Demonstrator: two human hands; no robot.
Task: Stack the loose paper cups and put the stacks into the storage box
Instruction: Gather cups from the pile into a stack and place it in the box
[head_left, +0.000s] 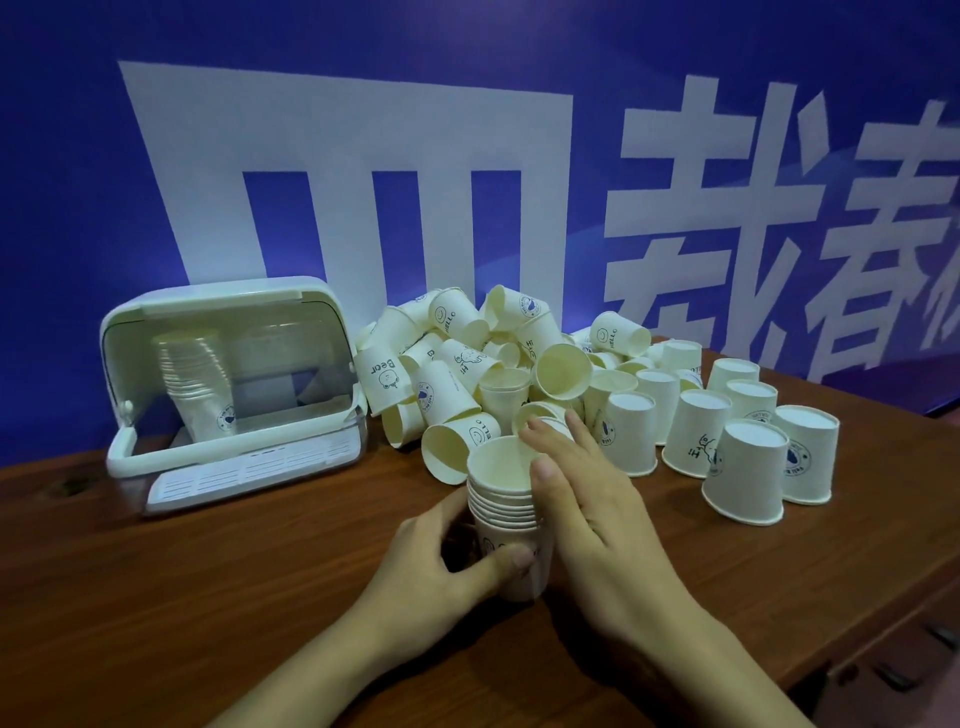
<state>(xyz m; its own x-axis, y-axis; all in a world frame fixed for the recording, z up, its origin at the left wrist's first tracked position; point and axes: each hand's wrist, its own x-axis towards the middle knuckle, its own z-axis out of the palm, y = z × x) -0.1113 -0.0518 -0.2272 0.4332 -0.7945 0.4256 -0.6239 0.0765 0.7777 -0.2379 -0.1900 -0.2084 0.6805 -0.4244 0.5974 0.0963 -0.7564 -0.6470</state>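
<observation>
the left hand (436, 551) has its grip curled round the lower body of the stack of cups (506, 519), thumb pressed across the printed front, holding it upright on the bench (208, 597) near the middle of the front edge. the right hand (576, 483) lies just beside the stack's rim with fingers straight and relaxed, reaching over it toward the pile; its fingertips touch a loose cup (540, 415) lying there, though whether they have any hold on it i cannot tell.

to do this step well, it seems best to keep the left grip low and firm so the stack does not tip, and to bring each cup mouth-up and square over the top rim before pushing it down, since paper walls crush easily if forced in askew.

behind the stack the pile of loose cups (467, 364) spreads along the back edge, and more upturned cups (743, 467) stand toward the right edge. the storage box (234, 389) sits at the back left with its lid raised and one stack already inside (195, 379).
</observation>
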